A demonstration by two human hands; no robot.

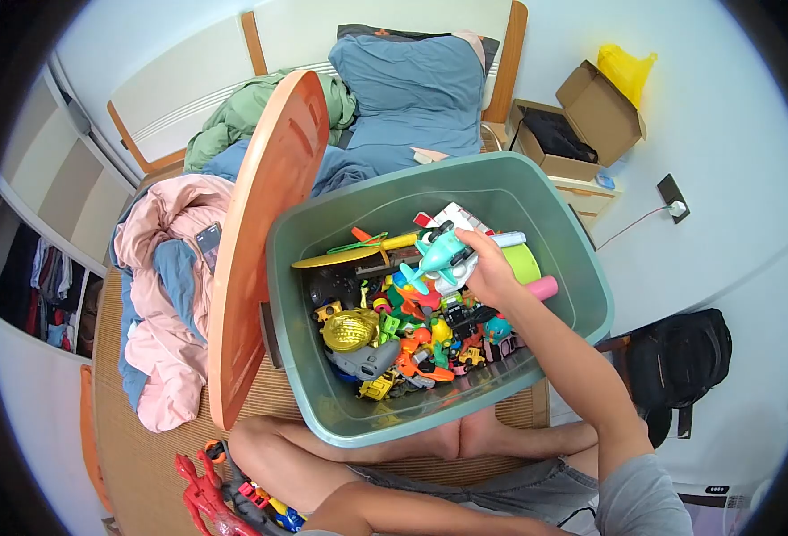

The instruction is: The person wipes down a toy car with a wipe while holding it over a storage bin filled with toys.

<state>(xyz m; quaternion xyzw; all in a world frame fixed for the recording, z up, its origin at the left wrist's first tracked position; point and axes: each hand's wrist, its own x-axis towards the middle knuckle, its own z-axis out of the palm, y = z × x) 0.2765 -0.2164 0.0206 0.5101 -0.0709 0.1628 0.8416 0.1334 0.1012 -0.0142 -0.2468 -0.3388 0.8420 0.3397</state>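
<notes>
My right hand [492,268] is closed on a teal toy airplane [441,253], its fingers partly hidden behind the toy. It holds the plane inside the large green plastic bin [590,295], over the heap of toys. Below it lie a gold ridged toy [351,330], a grey game controller [364,359] and several small toy cars. A lime green cup-like piece [522,264] and a pink cylinder [543,287] are beside my right wrist. Part of my other arm [394,511] crosses the bottom edge; my left hand is out of the picture.
An orange lid [264,241] stands upright along the bin's left side. A red action figure [204,496] and other toys lie by my knee on the mat. Pink bedding [166,295] holds a phone [209,243]. A cardboard box [572,165] and black backpack [679,357] are at right.
</notes>
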